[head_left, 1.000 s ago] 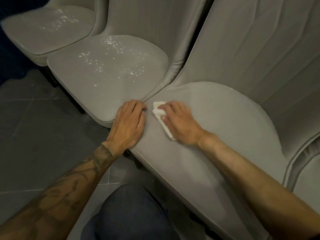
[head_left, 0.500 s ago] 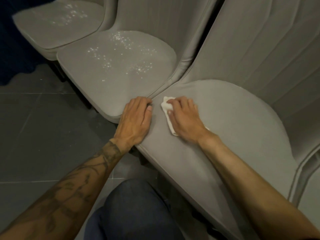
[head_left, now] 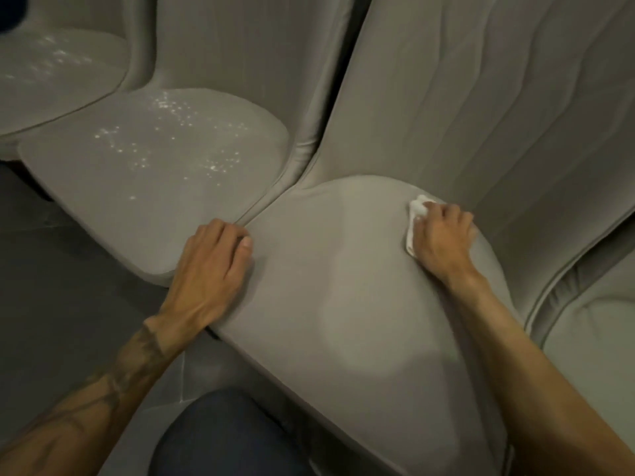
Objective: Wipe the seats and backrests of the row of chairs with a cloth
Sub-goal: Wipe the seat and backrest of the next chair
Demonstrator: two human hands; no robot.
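Right hand (head_left: 441,235) clutching cloth (head_left: 416,210), bunched beneath it

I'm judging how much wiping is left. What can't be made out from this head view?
Head view:
- White cloth: mostly under the right hand; size and fold hidden.
- Pale specks on the neighbouring grey seat: too small to tell droplets from dust.
- Ribbed grey backrests: tops cut off by the upper edge.
- Far-right grey seat: cut off by the right edge.

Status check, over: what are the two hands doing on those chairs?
Right hand grips white cloth on near seat, close to backrest. Left hand flat on that seat's left edge. Neighbouring seat speckled white. Nothing in the way.
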